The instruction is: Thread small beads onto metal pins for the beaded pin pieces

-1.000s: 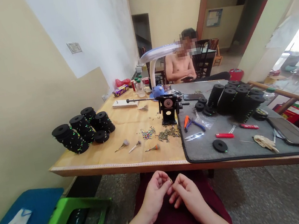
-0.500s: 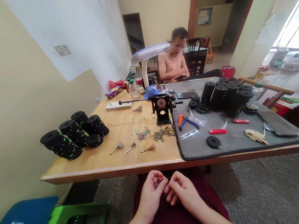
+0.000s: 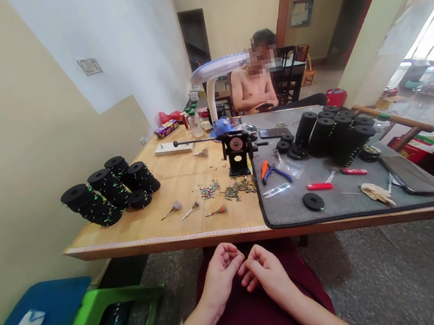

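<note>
My left hand is pinched, thumb against forefinger, on something tiny and yellowish that I cannot make out. Close beside it my right hand is also closed, its fingertips almost meeting the left ones; what it grips, if anything, is too small to name. Both hands are above my lap, in front of the table edge. Nearest them on the wood lie a small pile of brass-coloured pieces, a pile of coloured beads and several bundles of fine fibres, one with an orange band.
Black foam spools stand stacked at left, more at right. A black winding device and a lamp occupy the middle. Pliers, snips and a single spool lie on the grey mat. A person sits opposite.
The view has shifted slightly, so the table sits a little higher and farther right. My hands keep nearly the same pinched pose, fingertips close together.
</note>
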